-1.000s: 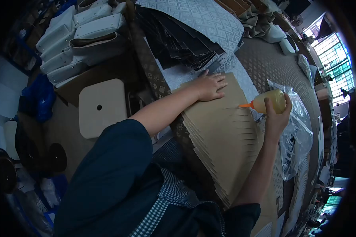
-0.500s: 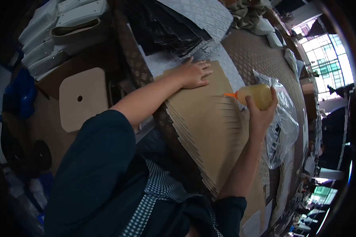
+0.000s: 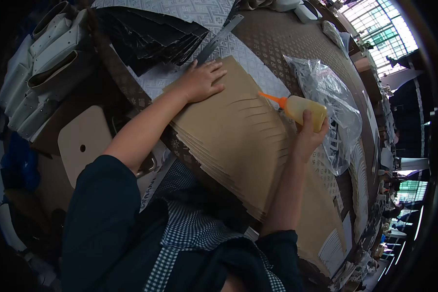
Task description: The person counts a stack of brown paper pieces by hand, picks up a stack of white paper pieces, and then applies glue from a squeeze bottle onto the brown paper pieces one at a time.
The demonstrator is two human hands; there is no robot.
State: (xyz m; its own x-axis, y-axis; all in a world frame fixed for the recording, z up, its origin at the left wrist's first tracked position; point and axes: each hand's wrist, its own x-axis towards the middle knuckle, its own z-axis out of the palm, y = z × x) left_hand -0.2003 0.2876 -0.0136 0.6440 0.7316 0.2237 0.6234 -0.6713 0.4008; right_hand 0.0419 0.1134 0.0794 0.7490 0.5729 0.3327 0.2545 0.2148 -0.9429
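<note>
- One bottle [image 3: 304, 111], soft and see-through, full of yellowish liquid, with an orange nozzle [image 3: 270, 99] pointing out over the cards.
- Right grip [image 3: 307, 136] is clenched round the bottle's rear end, holding it tilted just above the cards' far edge.
- Clear bag [image 3: 326, 87] just beyond the bottle holds pale pieces and lies on the patterned surface [image 3: 277, 39].
- Cards [image 3: 233, 141] are plain brown sheets, fanned in a stepped stack.
- Left grip [image 3: 202, 80] is released, lying flat with fingers spread on the top card.
- Black sheets [image 3: 151, 34] are fanned near it.
</note>
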